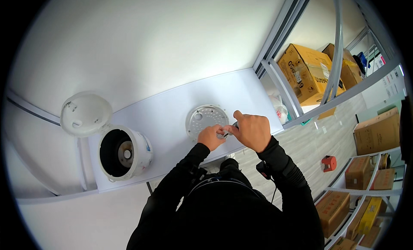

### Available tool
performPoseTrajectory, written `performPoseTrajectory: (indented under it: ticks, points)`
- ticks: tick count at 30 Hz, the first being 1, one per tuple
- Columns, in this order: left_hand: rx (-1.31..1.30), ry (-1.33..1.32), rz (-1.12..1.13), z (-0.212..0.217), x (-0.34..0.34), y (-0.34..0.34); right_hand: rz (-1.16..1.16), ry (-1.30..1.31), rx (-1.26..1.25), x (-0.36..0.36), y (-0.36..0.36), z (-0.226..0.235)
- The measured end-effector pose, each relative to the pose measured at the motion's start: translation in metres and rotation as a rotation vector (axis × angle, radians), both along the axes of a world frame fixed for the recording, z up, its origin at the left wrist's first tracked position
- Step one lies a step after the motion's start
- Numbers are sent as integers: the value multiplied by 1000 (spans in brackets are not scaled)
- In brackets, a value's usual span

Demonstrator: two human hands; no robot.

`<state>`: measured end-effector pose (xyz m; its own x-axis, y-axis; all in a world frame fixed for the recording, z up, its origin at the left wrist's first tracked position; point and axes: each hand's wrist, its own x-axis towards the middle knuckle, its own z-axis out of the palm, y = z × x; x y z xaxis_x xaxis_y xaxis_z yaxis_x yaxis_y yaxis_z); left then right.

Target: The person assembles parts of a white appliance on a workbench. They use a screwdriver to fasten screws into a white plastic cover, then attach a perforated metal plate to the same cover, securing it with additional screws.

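Observation:
A round metal plate with many small holes and one larger opening (pixel 206 117) lies on the white table. My left hand (pixel 210 137) is over the plate's near right edge, its fingers drawn together in a pinch; what they grip is hidden. Beside it my right hand (pixel 253 131) is closed, thumb raised, around a small dark thing that barely shows. The fingertips of both hands meet at the plate's rim. On the left stands a white rice cooker (pixel 146 153), its dark inside showing a round heating plate (pixel 126 154). The cooker's lid (pixel 84 114) is swung back.
The white table (pixel 172 108) runs along a pale wall, with a grey metal frame (pixel 284 84) at its right end. Behind the frame sit yellow cardboard boxes (pixel 307 73). Shelves with brown boxes (pixel 333 211) and a red stool (pixel 329 163) stand to the right.

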<state>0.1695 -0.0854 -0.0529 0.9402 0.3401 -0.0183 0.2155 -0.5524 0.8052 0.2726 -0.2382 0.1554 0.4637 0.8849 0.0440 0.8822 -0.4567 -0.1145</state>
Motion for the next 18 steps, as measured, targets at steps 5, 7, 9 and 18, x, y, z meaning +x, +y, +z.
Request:
performPoseTrajectory:
  ticks: [5, 7, 9, 18]
  points:
    - [13, -7, 15, -1, -1, -1, 182, -99, 391, 4, -8, -6]
    - [21, -7, 7, -4, -1, -1, 248, -94, 469, 10, -5, -13]
    - [21, -17, 1, -6, -2, 0, 188, -109, 377, 10, -3, -13]
    - [-40, -39, -6, -9, -3, 2, 137, -48, 297, -1, -4, 3]
